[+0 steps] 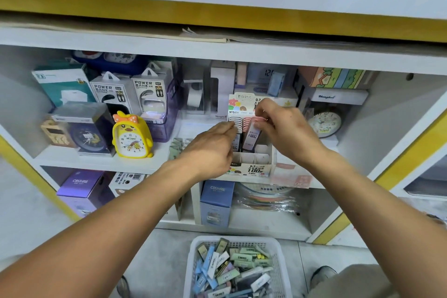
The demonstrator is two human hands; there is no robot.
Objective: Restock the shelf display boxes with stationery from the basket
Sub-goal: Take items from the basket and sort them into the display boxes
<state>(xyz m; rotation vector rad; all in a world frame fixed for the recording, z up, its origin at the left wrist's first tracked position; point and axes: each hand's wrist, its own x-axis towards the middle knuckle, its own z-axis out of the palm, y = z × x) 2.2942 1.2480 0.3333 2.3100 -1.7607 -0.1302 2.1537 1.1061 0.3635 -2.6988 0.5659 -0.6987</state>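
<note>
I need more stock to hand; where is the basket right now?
In the head view, the white basket sits on the floor at bottom centre, below the shelf.

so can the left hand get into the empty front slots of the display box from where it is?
Probably yes. The left hand sits at the left side of the display box, and the front slots are open-topped, with nothing over them. The right hand is busy further back, pinching a pink lead case.

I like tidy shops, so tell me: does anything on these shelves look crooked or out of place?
One thing: the pink lead case in the display box leans sideways while the right hand pinches its top. The cases in the basket lie jumbled. Nothing looks spilled or damaged.
</note>
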